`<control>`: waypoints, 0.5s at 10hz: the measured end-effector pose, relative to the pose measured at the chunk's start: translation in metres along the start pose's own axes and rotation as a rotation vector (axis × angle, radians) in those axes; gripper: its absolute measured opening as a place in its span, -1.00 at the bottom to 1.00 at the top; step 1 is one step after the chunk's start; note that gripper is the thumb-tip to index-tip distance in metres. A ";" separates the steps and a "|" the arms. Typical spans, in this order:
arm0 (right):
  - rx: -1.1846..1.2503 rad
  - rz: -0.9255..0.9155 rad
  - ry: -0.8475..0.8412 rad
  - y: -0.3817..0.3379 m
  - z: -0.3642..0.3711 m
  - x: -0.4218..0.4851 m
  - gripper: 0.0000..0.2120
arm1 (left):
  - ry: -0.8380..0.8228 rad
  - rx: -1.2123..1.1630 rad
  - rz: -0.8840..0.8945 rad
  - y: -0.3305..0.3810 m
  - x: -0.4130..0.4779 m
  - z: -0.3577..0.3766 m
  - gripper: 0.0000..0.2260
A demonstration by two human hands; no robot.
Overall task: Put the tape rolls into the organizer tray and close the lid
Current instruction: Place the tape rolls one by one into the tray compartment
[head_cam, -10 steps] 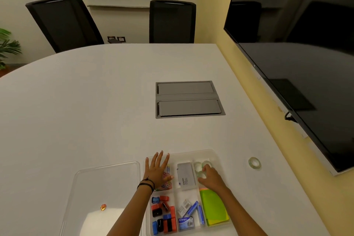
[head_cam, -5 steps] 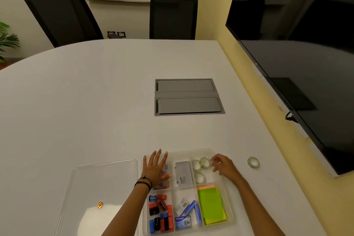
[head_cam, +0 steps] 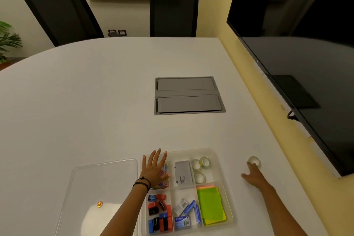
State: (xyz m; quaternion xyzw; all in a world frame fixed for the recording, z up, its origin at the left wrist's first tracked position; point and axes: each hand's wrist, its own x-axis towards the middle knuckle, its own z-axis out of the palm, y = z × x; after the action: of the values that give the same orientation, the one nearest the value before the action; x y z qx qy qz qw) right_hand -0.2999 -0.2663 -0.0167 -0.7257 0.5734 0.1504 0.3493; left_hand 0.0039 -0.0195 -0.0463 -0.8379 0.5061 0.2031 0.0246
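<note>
A clear organizer tray (head_cam: 216, 153) sits at the table's near edge. Three clear tape rolls (head_cam: 200, 165) lie in its far right compartment. One more tape roll (head_cam: 254, 160) lies on the table to the right of the tray. My right hand (head_cam: 253, 175) is stretched out flat, fingertips touching that roll, fingers apart. My left hand (head_cam: 155, 168) rests flat and spread on the tray's far left compartment, over coloured paper clips. The clear lid (head_cam: 99, 184) lies flat on the table, left of the tray.
Other tray compartments hold a grey box (head_cam: 183, 174), green sticky notes (head_cam: 210, 206), staple boxes (head_cam: 183, 220) and small red, blue and black pieces (head_cam: 160, 212). A grey cable hatch (head_cam: 188, 95) is set mid-table. A large screen (head_cam: 298, 59) hangs on the right; two chairs stand behind.
My right hand left the tape compartment of the tray and moved right across the table to the loose roll. My left hand stayed on the tray.
</note>
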 end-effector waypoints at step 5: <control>-0.096 -0.105 0.258 -0.009 0.024 -0.005 -0.48 | -0.004 -0.008 0.001 -0.001 0.000 0.000 -0.22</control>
State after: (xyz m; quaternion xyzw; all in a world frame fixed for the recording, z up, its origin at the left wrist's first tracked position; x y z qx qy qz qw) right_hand -0.2885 -0.2457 -0.0279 -0.7839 0.5669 0.0648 0.2449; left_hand 0.0044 -0.0193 -0.0468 -0.8373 0.5057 0.2068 0.0224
